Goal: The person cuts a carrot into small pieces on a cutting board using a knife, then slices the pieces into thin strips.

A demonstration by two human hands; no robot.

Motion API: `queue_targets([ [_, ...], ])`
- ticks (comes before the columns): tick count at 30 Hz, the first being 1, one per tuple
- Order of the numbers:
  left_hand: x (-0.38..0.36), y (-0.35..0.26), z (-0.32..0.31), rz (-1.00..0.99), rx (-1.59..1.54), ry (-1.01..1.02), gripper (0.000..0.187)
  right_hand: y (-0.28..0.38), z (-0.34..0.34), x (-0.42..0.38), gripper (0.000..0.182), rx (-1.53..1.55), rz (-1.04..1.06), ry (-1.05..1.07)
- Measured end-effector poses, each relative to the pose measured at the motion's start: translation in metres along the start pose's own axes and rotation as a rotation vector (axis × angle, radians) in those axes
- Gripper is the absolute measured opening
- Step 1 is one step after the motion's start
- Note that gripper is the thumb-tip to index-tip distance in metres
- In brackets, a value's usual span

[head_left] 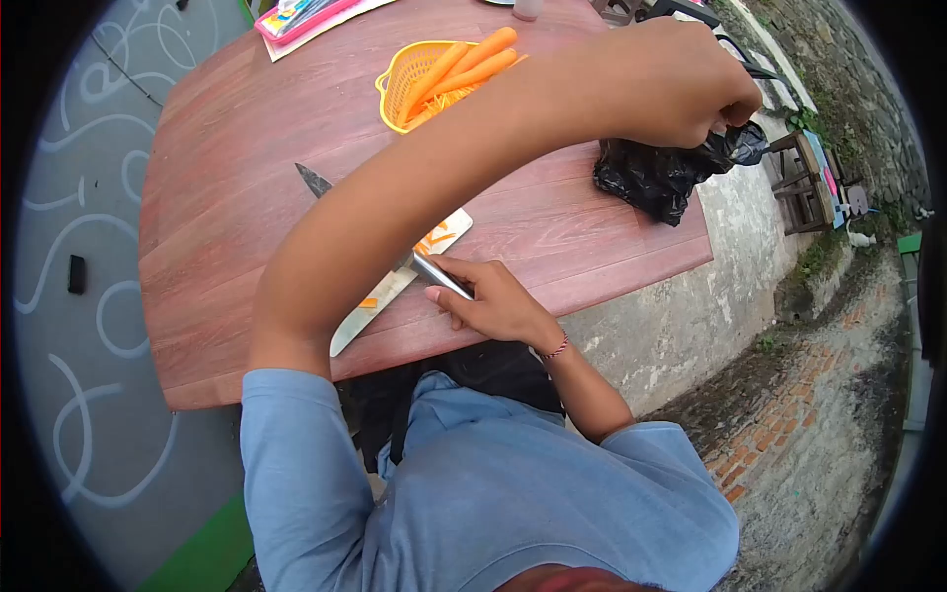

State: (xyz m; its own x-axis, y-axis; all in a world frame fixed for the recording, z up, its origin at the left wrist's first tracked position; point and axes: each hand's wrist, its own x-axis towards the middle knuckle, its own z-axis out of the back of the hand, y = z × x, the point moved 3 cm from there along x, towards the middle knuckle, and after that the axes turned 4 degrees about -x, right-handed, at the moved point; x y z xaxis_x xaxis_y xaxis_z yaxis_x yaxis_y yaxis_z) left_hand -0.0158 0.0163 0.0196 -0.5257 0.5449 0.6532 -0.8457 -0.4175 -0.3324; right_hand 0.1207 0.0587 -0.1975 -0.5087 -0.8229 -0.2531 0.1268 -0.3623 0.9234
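My left arm reaches across the table to the right. At its end my left hand (681, 89) has curled fingers closed at the upper edge of a black plastic bag (646, 178); the fingertips are partly hidden. My right hand (498, 304) grips the metal handle of a knife (441, 274) near the front edge. The blade points away to the left, its middle covered by my left forearm. Beneath the knife lies a white cutting board (380, 308) with small orange carrot pieces (434, 239) on it. Behind my forearm, a yellow basket (387, 94) holds several peeled carrots (464, 71) and shredded carrot.
The reddish wooden table (227, 227) has its right corner beside the bag. A pink case (296, 20) lies at the far left edge, and a small cup (528, 9) stands at the back. To the right, a wooden stool (801, 183) stands by the stone wall.
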Motion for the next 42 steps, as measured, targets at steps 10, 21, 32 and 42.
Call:
queue_targets([
  [10, 0.061, 0.025, -0.071, -0.006, 0.594, 0.063, 0.016, -0.004, 0.004, -0.003, 0.052, -0.092, 0.173, -0.103],
  [21, 0.001, -0.026, 0.008, -0.146, 0.609, 0.111, 0.01, -0.003, 0.002, -0.006, 0.051, -0.022, 0.118, -0.093],
  [32, -0.344, -0.135, 0.093, 0.842, 0.337, -0.306, 0.017, -0.003, -0.002, -0.005, 0.051, 0.068, 0.011, -0.049],
  [42, -0.421, -0.137, 0.03, 1.116, 0.506, -0.337, 0.026, -0.002, -0.006, -0.005, 0.053, 0.08, -0.027, -0.048],
])
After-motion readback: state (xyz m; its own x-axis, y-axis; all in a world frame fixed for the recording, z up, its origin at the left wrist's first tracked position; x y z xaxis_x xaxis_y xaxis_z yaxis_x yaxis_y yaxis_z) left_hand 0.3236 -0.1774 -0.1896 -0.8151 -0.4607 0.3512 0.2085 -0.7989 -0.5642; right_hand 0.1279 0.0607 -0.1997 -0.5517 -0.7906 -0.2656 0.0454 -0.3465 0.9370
